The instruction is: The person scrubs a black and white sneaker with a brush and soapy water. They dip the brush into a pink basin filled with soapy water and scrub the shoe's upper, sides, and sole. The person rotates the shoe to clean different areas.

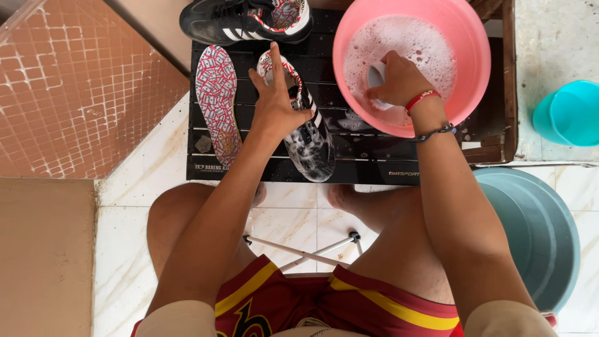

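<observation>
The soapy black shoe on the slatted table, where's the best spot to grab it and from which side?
Probably around the collar at the heel end, coming down from above. The soapy black shoe lies sole down, opening up, and the left hand already rests there. Its toe is foam-covered and likely slippery, and the pink basin crowds its right side.

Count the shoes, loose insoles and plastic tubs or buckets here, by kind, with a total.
Black sneakers with white stripes: 2
Loose patterned insole: 1
Plastic tubs or buckets: 3 (pink soapy basin, turquoise bucket, grey-green tub)
Total: 6
</observation>
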